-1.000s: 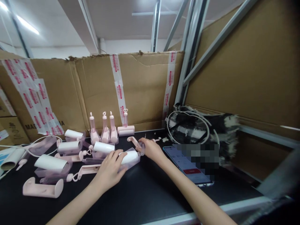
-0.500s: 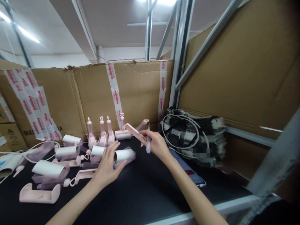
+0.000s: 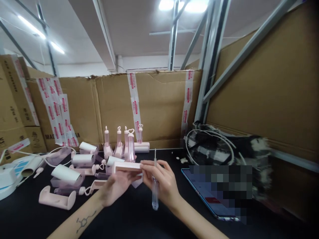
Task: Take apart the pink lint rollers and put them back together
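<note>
My right hand (image 3: 165, 182) is closed, with a screwdriver (image 3: 155, 192) held upright among its fingers, clear handle down and thin shaft up. Its thumb and fingertips also pinch the right end of a pale pink holder (image 3: 127, 166). From behind that holder rises a clear pinkish tube (image 3: 131, 147) topped by a heart-shaped loop. Under the holder's left part lies my left hand (image 3: 116, 189), palm up, its fingers curled against the piece and partly hidden by it. Below the hands, a clear plastic part is mostly covered.
White rolls (image 3: 66, 174) in clear cases and a loose pink holder (image 3: 57, 199) lie on the black table at left. Several pink-and-clear pieces (image 3: 119, 142) stand by the cardboard wall (image 3: 161, 106). A phone (image 3: 209, 196) and a coiled white cable (image 3: 231, 149) are at right.
My right hand has brought the pink holder down and turned it, so its tube now points up. My left hand has turned palm up beneath it. The view has shifted left.
</note>
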`<control>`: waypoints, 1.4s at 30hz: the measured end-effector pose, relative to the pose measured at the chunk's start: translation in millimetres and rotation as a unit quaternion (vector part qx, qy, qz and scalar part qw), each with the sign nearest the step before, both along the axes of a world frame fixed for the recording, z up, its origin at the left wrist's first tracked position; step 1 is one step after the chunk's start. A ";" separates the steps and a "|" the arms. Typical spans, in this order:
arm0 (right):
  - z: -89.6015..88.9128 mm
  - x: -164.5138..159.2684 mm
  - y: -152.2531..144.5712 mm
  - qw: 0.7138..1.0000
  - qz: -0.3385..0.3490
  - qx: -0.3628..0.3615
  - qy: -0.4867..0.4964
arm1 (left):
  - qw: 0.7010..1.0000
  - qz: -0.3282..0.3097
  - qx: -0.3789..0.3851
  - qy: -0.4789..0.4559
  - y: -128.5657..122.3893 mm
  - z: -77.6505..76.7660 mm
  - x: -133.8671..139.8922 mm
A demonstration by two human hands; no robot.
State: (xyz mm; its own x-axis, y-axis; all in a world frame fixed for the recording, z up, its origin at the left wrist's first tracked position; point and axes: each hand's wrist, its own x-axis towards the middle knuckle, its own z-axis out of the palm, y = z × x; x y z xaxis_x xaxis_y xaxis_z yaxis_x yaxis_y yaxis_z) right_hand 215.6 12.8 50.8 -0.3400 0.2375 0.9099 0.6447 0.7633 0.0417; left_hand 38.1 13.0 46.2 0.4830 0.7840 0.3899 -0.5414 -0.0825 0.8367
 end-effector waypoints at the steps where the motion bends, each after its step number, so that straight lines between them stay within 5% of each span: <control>1: -0.9 -0.4 1.2 1.000 0.002 -0.010 0.000 | 1.000 0.013 0.007 -0.004 0.0 -1.4 1.3; 7: -6.4 -6.3 3.2 0.999 -0.037 -0.037 0.000 | 0.999 -0.050 0.004 0.000 0.2 -7.8 3.3; 9: -7.9 -7.9 1.2 0.999 -0.020 -0.028 -0.019 | 0.999 0.030 -0.007 0.017 0.9 -10.4 5.4; 12: -7.5 -4.4 -2.5 0.994 0.044 0.015 -0.100 | 0.979 0.160 -0.124 -0.004 3.0 -14.1 8.9; 16: -0.2 9.1 -1.7 0.978 -0.029 0.144 -0.151 | 0.970 0.139 -0.198 -0.002 5.1 -18.6 10.4; 18: 2.4 13.2 2.7 0.969 -0.076 0.165 -0.171 | 0.969 0.155 -0.187 0.039 4.5 -22.3 12.0; 22: -5.5 10.7 14.8 0.957 -0.098 0.095 -0.258 | 0.964 0.183 -0.113 0.157 1.8 -26.2 14.9; 26: -10.2 4.3 20.8 0.953 -0.114 0.057 -0.274 | 0.942 0.245 -0.014 0.230 1.2 -16.3 8.3; 29: 5.1 0.9 21.1 0.956 -0.103 0.063 -0.268 | 0.934 0.282 0.021 0.220 0.2 -5.1 3.5; 34: 33.4 2.2 26.1 0.942 -0.073 0.093 -0.315 | 0.963 0.217 -0.098 0.123 -8.7 7.4 10.6; 39: 47.8 8.9 24.1 0.928 -0.095 0.118 -0.340 | 0.959 0.112 -0.259 0.040 -25.5 24.1 13.4; 42: 59.0 4.6 7.4 0.917 -0.121 0.116 -0.363 | 0.963 0.114 -0.242 0.033 -33.9 30.0 13.6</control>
